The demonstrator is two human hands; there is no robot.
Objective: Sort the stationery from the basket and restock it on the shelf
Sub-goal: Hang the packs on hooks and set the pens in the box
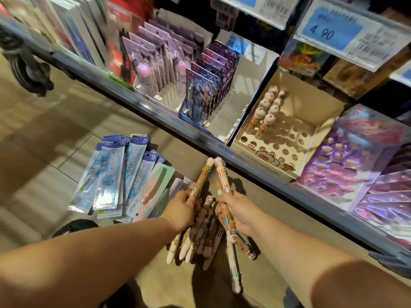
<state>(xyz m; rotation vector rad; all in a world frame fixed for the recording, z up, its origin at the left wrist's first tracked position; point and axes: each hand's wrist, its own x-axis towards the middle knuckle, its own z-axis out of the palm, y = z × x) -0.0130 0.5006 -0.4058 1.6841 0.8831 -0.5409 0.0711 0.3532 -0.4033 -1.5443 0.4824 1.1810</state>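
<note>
The left hand [181,210] grips a brown multicolour pen [201,176] and the right hand [241,213] a white pen [222,176]. Both pens angle up toward the shelf, caps almost meeting. The holed display box [264,155] sits ahead and rightward, nearer the right hand. More pens [200,245] lie heaped below.

My left hand [181,210] grips a brown pen [201,181], my right hand [239,213] a white pen [223,181]. Both pen tops sit near the shelf's front rail [155,117], which crosses the way to the pen display box [262,158]. In the box, standing pens [265,112] fill the back left corner; holes toward its front and right edges are open. A price label [347,34] overhangs above. Ruler packs [111,174] cover the floor left of my hands; loose pens [200,241] lie beneath them.
</note>
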